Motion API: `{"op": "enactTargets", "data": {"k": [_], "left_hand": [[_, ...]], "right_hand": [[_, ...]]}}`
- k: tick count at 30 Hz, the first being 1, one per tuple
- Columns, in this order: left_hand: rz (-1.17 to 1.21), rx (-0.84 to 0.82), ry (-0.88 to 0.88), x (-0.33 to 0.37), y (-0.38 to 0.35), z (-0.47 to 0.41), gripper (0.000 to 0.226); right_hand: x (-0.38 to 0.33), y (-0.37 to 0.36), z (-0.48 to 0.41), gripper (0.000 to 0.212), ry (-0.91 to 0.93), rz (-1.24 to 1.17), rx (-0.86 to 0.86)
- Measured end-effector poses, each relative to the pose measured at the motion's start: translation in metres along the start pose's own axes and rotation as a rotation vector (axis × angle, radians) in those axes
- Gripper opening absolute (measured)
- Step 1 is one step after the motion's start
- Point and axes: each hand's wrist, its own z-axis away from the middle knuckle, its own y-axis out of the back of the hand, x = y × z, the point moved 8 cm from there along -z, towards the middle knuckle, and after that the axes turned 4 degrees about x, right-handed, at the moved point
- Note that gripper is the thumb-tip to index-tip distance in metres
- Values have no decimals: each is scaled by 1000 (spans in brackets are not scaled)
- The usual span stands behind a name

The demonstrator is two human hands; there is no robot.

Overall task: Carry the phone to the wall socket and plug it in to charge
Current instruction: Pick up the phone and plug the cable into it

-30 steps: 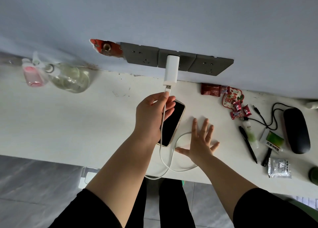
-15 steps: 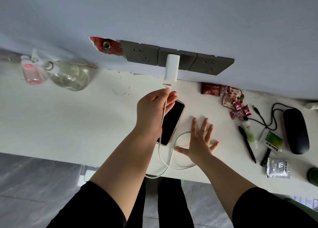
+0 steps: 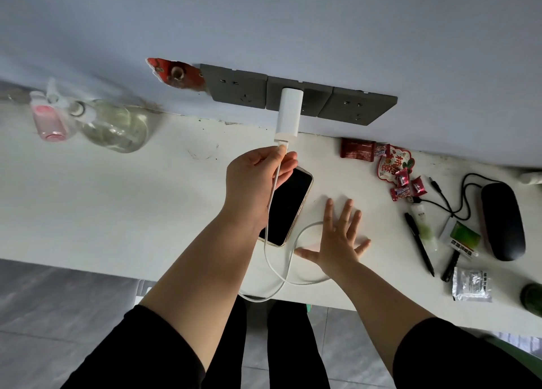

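Observation:
A white charger adapter (image 3: 288,113) sits in the middle of a row of dark grey wall sockets (image 3: 357,107). My left hand (image 3: 258,177) pinches the USB plug end of the white cable (image 3: 281,268) right at the adapter's bottom port. The phone (image 3: 289,206), screen dark and face up, lies on the white table (image 3: 117,201) just under my left hand. The cable loops off the table's front edge and back toward the phone's near end. My right hand (image 3: 337,239) rests flat on the table, fingers spread, to the right of the phone.
A clear glass bottle (image 3: 114,126) and a pink bottle (image 3: 48,118) stand at the back left. Sweets and wrappers (image 3: 393,165), pens (image 3: 419,243), a black cable (image 3: 457,195), a black case (image 3: 503,220) and a foil sachet (image 3: 470,284) lie at the right. A broken red patch (image 3: 176,73) marks the wall.
My left hand has moved the cable's plug up from just below the adapter to its port. The right hand and the phone have stayed in place.

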Motion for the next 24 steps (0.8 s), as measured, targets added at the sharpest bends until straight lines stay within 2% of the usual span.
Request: {"op": "enactTargets", "data": {"k": [11, 15, 17, 18, 20, 22, 24], "left_hand": [[43, -24, 3, 1, -5, 2, 8], [-66, -142, 43, -7, 3, -2, 25], [-191, -113, 80, -19, 21, -7, 35], [-290, -41, 74, -27, 33, -10, 35], [-634, 105, -11, -42, 50, -19, 37], [-1037, 108, -58, -66, 44, -23, 67], [-1255, 97, -102, -88, 32, -23, 98]], "right_hand": [[0, 1, 1, 136, 5, 4, 6], [0, 3, 3, 136, 11, -8, 7], [0, 4, 4, 136, 11, -10, 8], [0, 4, 4, 136, 10, -9, 8], [0, 4, 4, 136, 7, -8, 10], [0, 4, 3, 136, 3, -6, 20], [2, 3, 2, 136, 1, -2, 34]]}}
